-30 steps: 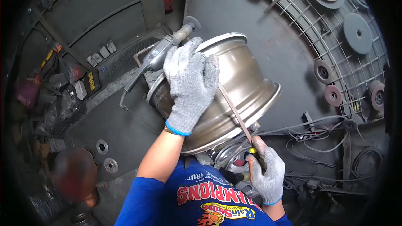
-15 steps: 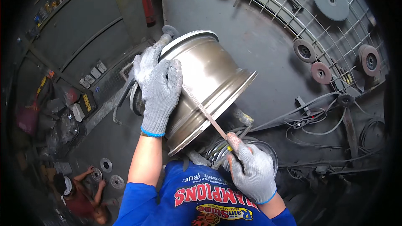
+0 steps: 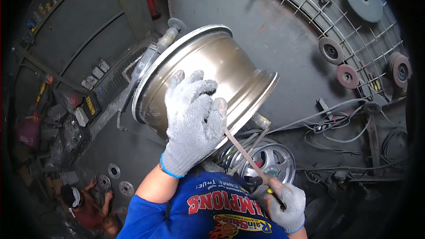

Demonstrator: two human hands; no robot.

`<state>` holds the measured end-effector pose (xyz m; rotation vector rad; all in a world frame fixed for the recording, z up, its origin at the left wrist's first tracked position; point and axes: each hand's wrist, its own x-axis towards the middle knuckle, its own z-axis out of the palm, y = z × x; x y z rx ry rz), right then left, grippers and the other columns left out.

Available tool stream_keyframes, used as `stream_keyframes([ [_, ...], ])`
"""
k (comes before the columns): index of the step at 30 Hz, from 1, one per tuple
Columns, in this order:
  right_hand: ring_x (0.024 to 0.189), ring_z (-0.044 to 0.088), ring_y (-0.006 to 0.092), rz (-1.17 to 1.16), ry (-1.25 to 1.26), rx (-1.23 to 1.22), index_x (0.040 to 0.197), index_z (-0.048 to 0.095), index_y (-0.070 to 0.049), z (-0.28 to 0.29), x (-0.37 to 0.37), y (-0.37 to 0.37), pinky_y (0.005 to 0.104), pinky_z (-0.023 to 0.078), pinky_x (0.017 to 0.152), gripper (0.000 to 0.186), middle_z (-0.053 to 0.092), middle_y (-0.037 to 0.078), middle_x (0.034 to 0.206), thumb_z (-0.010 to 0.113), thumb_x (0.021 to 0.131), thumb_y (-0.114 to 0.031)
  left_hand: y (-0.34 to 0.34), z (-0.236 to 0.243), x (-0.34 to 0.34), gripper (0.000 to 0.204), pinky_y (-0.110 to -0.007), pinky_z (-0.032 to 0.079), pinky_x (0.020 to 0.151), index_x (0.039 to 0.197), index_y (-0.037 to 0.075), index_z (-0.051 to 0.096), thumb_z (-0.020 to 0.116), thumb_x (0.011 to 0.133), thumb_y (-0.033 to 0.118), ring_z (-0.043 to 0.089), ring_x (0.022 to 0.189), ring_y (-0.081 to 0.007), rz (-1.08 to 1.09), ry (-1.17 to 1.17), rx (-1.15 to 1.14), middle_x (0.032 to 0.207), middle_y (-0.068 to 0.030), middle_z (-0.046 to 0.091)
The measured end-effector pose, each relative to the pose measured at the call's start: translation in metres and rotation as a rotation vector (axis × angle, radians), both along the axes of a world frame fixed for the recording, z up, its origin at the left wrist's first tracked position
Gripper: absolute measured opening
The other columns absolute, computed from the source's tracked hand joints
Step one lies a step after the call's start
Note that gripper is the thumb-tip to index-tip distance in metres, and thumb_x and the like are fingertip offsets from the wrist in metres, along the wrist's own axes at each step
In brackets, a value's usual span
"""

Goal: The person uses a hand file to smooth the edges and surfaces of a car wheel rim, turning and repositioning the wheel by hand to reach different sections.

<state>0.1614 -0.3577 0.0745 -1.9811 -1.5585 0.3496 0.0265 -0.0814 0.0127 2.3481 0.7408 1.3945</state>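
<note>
A bare metal wheel rim [image 3: 239,62] lies on its side in front of me, its barrel shiny and its near lip rough and pale. My left hand [image 3: 190,126], in a grey knit glove, rests over the barrel with fingers apart. My gloved right hand [image 3: 288,208] is closed round the dark and yellow handle of a long, thin flat file [image 3: 245,154], low by my right side. The file slants up to the near lip. Its far end meets the thumb side of my left hand, and whether they touch I cannot tell.
An angle grinder [image 3: 152,53] lies beyond the rim's left edge. A spoked wheel [image 3: 285,161] stands below the near lip. Abrasive discs [image 3: 331,51] hang on wire mesh at right, above tangled cables [image 3: 345,126]. A co-worker [image 3: 86,208] handles metal discs at lower left.
My right hand has drawn the file down and to the right. My left hand has slid from the rim's far left edge toward the near lip.
</note>
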Motion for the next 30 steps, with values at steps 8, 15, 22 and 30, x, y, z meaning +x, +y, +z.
stream_keyframes([
  [8,0.06,0.067,0.0288,0.064,-0.036,0.008,0.128,0.075,-0.004,-0.012,-0.001,0.063,0.0382,0.054,0.056,0.048,0.07,0.013,0.078,0.083,0.081,-0.005,0.05,0.0,-0.007,0.02,-0.052,0.042,0.118,0.101,-0.005,0.077,0.066,0.097,0.012,0.061,0.132,-0.0404,0.287,-0.1,0.061,0.119,-0.0175,0.073],
  [15,0.057,0.064,0.0281,0.038,-0.041,0.008,0.133,0.074,-0.007,-0.006,-0.008,0.073,0.0386,0.052,0.054,0.049,0.064,0.009,0.071,0.08,0.084,-0.009,0.06,-0.005,-0.005,0.016,-0.062,0.03,0.123,0.083,0.0,0.072,0.074,0.093,0.013,0.057,0.137,-0.0421,0.32,-0.01,0.067,0.126,-0.0166,0.071],
  [22,0.055,0.063,0.0271,0.01,-0.128,-0.045,0.128,0.076,-0.008,-0.012,0.002,0.01,0.0392,0.05,0.052,0.054,0.062,0.008,0.067,0.082,0.075,-0.007,0.013,0.007,-0.001,0.013,-0.065,0.032,0.121,0.085,0.001,0.074,0.077,0.079,0.012,0.052,0.141,-0.0452,0.115,0.114,0.08,0.128,-0.0159,0.067],
  [30,0.053,0.06,0.0262,0.139,-0.133,0.036,0.132,0.076,-0.011,-0.011,-0.001,0.096,0.0395,0.046,0.048,0.055,0.055,0.007,0.065,0.08,0.077,-0.009,0.086,0.006,-0.03,0.019,-0.058,0.038,0.116,0.097,-0.002,0.078,0.07,0.091,0.015,0.058,0.133,-0.0433,0.352,0.009,0.167,0.125,-0.0191,0.072],
])
